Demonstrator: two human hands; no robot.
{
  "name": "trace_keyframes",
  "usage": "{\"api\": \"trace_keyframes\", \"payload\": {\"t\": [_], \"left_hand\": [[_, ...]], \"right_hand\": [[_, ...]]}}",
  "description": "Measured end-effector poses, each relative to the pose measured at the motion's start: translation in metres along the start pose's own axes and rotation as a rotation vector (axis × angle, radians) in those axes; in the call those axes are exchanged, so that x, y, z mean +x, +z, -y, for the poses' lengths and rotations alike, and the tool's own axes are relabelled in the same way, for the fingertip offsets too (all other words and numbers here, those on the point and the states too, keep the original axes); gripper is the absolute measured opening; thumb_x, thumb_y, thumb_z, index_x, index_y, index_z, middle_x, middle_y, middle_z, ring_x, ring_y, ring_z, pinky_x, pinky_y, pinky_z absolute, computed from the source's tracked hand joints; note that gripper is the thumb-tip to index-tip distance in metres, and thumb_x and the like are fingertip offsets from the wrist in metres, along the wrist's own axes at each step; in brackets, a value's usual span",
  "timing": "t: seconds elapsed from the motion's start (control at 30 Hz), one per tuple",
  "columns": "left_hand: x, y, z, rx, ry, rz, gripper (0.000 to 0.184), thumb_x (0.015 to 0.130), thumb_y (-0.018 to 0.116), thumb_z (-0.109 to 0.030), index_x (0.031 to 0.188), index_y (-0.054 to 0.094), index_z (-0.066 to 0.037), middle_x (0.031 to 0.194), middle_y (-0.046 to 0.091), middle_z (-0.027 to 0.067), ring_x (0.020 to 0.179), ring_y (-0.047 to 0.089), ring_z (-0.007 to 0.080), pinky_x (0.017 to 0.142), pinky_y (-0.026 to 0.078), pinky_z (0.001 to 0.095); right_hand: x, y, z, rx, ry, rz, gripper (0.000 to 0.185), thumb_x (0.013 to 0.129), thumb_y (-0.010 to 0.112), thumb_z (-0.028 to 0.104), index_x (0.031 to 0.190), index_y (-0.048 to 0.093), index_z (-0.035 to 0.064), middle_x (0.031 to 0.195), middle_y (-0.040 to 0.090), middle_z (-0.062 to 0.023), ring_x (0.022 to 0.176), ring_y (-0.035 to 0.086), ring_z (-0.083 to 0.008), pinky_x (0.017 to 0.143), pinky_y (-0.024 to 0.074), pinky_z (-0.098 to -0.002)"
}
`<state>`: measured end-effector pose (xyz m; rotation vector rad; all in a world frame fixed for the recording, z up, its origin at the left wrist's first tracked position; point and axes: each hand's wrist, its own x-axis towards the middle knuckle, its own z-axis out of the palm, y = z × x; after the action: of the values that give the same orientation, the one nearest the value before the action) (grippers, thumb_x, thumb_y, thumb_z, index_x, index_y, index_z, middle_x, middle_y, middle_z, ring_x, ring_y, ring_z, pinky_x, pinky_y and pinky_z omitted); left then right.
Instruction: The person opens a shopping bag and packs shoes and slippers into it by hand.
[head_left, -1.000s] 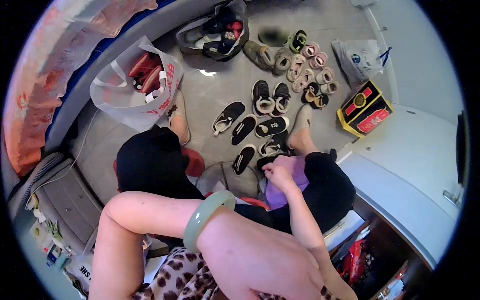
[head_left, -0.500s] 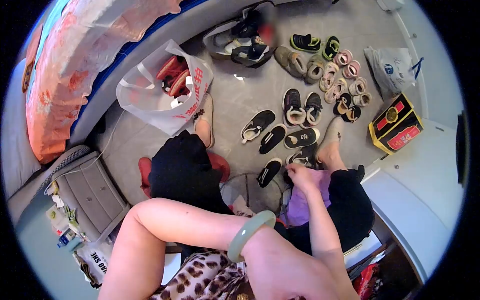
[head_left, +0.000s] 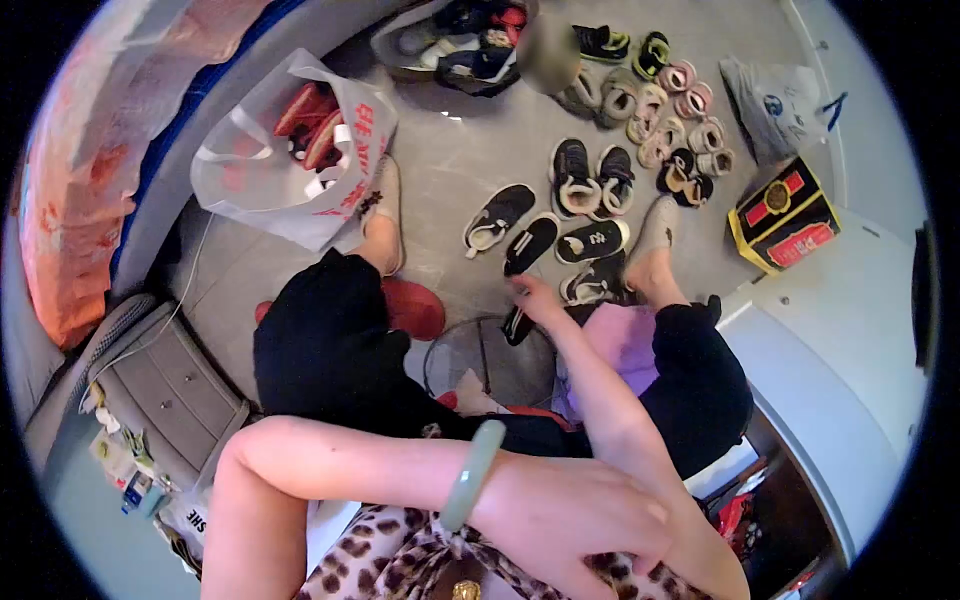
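My right hand (head_left: 538, 300) reaches down to the floor, its fingers closed over the upper end of a black slip-on shoe (head_left: 518, 327). Just beyond the fingertips lies a second black slip-on shoe (head_left: 532, 243), with a black sneaker (head_left: 500, 215) to its left. On the right are a black shoe (head_left: 592, 241) with a white sole edge and a dark laced sneaker (head_left: 596, 284). My left hand (head_left: 565, 510), below a green bangle, lies across my chest by my right arm. Its fingers are loosely apart and it holds nothing visible.
Several pairs of small shoes (head_left: 660, 130) stand in rows farther back. A white plastic bag (head_left: 250, 190) with red shoes is at left, a dark bag of shoes (head_left: 410, 70) behind. A black and yellow box (head_left: 745, 235) and grey bag (head_left: 765, 125) stand right. Purple cloth (head_left: 615, 345) lies near my knee.
My right hand has moved left from the dark laced sneaker to the black slip-on shoe. My left hand has come further into view, and the camera's view has shifted slightly.
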<state>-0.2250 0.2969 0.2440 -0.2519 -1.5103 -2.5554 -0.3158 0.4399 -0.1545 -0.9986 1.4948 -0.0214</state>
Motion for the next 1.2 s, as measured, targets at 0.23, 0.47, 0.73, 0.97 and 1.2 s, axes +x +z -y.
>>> {"api": "trace_keyframes", "payload": {"t": [0.23, 0.47, 0.73, 0.97, 1.2], "left_hand": [[-0.013, -0.018, 0.009, -0.044, 0.026, -0.127, 0.035, 0.082, 0.067, -0.034, 0.097, 0.058, -0.003, 0.095, 0.059, 0.0127, 0.092, 0.056, 0.0325, 0.077, 0.046, 0.0397], [-0.019, -0.022, 0.009, -0.04, 0.047, -0.169, 0.034, 0.083, 0.066, -0.032, 0.099, 0.058, -0.003, 0.095, 0.059, 0.0128, 0.091, 0.056, 0.0329, 0.077, 0.046, 0.04], [-0.021, -0.025, 0.007, -0.045, -0.004, -0.148, 0.035, 0.081, 0.067, -0.031, 0.098, 0.057, -0.003, 0.095, 0.059, 0.0145, 0.091, 0.057, 0.0327, 0.077, 0.046, 0.0401], [-0.01, -0.017, 0.021, -0.04, -0.021, -0.074, 0.035, 0.08, 0.068, -0.028, 0.096, 0.054, -0.001, 0.089, 0.057, 0.0141, 0.088, 0.057, 0.0341, 0.078, 0.046, 0.0417], [-0.008, -0.016, 0.041, 0.382, -0.296, -0.032, 0.027, 0.082, 0.065, -0.028, 0.093, 0.056, -0.005, 0.096, 0.058, 0.0095, 0.091, 0.057, 0.029, 0.079, 0.046, 0.0406]], "right_hand": [[0.028, 0.015, 0.077, -0.143, 0.172, -0.123, 0.066, 0.072, 0.063, 0.017, 0.134, 0.042, 0.0287, 0.131, 0.045, -0.0238, 0.115, 0.052, -0.0377, 0.095, 0.0441, -0.0406], [0.031, 0.004, 0.108, -0.07, 0.229, -0.122, 0.062, 0.076, 0.057, 0.017, 0.135, 0.042, 0.0274, 0.134, 0.041, -0.0256, 0.118, 0.049, -0.0379, 0.097, 0.0428, -0.0418], [0.054, 0.021, 0.086, -0.011, 0.065, -0.279, 0.048, 0.081, 0.049, 0.012, 0.128, 0.05, 0.0102, 0.12, 0.05, -0.0252, 0.113, 0.051, -0.0384, 0.095, 0.0434, -0.0424], [0.031, 0.028, 0.056, -0.043, 0.017, -0.222, 0.038, 0.079, 0.056, 0.014, 0.117, 0.059, 0.0074, 0.115, 0.057, -0.0188, 0.106, 0.057, -0.0344, 0.091, 0.0464, -0.0403], [0.003, -0.037, -0.034, 0.031, 0.201, -0.623, 0.04, 0.075, 0.06, 0.009, 0.115, 0.059, 0.0055, 0.111, 0.061, -0.0198, 0.104, 0.059, -0.0344, 0.091, 0.0461, -0.0403]]}}
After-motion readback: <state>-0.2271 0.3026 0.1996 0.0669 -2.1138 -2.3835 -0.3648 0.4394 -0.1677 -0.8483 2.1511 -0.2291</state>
